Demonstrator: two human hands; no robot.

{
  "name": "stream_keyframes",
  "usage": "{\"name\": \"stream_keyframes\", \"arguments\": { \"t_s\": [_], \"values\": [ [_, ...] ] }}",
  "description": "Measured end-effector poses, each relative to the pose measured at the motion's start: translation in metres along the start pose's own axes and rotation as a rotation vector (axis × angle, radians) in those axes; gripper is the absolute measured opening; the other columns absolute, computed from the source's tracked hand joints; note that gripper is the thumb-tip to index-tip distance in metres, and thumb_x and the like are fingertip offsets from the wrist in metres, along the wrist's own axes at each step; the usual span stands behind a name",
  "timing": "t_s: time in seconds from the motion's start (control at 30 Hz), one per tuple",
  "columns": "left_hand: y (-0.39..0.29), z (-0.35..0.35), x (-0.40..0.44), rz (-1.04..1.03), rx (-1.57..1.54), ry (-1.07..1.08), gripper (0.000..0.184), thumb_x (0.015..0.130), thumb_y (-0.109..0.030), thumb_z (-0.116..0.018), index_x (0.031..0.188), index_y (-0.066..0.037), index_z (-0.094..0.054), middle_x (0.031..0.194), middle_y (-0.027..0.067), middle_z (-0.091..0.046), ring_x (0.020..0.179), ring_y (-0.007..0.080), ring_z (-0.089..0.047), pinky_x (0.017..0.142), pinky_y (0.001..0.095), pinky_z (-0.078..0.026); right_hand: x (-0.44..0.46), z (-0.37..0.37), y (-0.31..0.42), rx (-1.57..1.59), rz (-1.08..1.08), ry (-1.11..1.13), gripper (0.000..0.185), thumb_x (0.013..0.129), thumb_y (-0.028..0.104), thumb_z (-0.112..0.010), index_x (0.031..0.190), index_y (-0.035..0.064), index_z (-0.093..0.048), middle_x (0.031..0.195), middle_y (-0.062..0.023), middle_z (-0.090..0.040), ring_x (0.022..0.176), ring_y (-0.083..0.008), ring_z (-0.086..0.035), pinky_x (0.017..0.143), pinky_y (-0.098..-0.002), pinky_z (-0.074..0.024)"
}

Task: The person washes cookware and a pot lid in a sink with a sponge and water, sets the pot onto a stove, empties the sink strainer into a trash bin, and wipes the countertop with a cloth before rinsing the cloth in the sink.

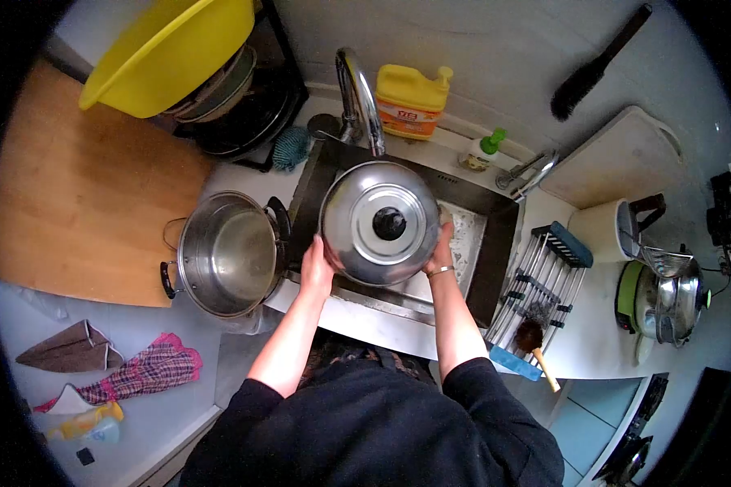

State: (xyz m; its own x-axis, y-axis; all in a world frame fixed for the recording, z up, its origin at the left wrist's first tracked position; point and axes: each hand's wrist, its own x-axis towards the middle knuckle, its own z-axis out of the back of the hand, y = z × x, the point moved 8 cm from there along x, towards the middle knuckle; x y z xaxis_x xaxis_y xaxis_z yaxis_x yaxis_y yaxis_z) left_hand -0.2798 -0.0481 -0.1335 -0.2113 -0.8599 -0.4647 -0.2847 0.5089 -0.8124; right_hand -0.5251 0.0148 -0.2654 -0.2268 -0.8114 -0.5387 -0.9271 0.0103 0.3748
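Your left hand [317, 266] and right hand [441, 253] have their fingers clamped on opposite edges of the domed lid [353, 223] above the sink [499, 235]; some fingertips are hidden. Support both sides evenly, clear of the tap [365, 99] beyond.

1. Yellow basin [166, 61] atop stacked vessels, at the counter's [581, 325] back left.
2. Teal mesh scrubber [291, 148], near the back edge.
3. Yellow jug [410, 101] and green-pump bottle [479, 154], both along the back edge.
4. Pale cutting board [617, 158], leaning on the wall at the back right corner.
5. Slatted rack [544, 272] toward the front right edge, a wooden-handled brush [531, 334] on it.
6. Black brush [581, 85] against the wall.
7. Plaid cloth [150, 373], lower left.
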Motion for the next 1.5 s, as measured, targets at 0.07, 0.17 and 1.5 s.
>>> {"name": "stream_keyframes", "arguments": {
  "t_s": [0.07, 0.17, 1.5],
  "values": [
    [0.006, -0.012, 0.016, 0.01, -0.257, 0.021, 0.038, 0.09, -0.038, -0.04, 0.103, -0.004, -0.052, 0.098, 0.0048, -0.057, 0.083, 0.0126, -0.054, 0.071, 0.0257, -0.045, -0.015, -0.007, 0.011, -0.085, -0.011, -0.065, 0.074, 0.078, 0.068, -0.028, 0.117, 0.0078, -0.048, 0.114, -0.0081, -0.054, 0.1, -0.0236, -0.052, 0.087, -0.0374, -0.042],
    [0.013, -0.002, 0.029, -0.034, -0.176, -0.155, 0.039, 0.088, -0.042, -0.043, 0.097, -0.007, -0.054, 0.082, -0.0004, -0.058, 0.068, 0.0087, -0.052, 0.054, 0.0226, -0.042, -0.025, -0.024, 0.021, -0.149, 0.016, -0.036, 0.067, 0.08, 0.062, -0.037, 0.116, 0.0065, -0.049, 0.109, -0.0069, -0.056, 0.097, -0.0213, -0.053, 0.085, -0.0353, -0.0427],
    [0.026, -0.018, 0.045, -0.067, 0.07, -0.15, 0.042, 0.091, -0.038, -0.039, 0.079, -0.001, -0.058, 0.065, 0.0008, -0.051, 0.058, 0.01, -0.045, 0.052, 0.0264, -0.037, -0.096, -0.234, -0.023, -1.799, 0.758, 0.331, 0.034, 0.081, 0.02, -0.048, 0.109, 0.0007, -0.05, 0.119, -0.019, -0.045, 0.109, -0.0365, -0.042, 0.093, -0.0397, -0.0332]
  ]
}}
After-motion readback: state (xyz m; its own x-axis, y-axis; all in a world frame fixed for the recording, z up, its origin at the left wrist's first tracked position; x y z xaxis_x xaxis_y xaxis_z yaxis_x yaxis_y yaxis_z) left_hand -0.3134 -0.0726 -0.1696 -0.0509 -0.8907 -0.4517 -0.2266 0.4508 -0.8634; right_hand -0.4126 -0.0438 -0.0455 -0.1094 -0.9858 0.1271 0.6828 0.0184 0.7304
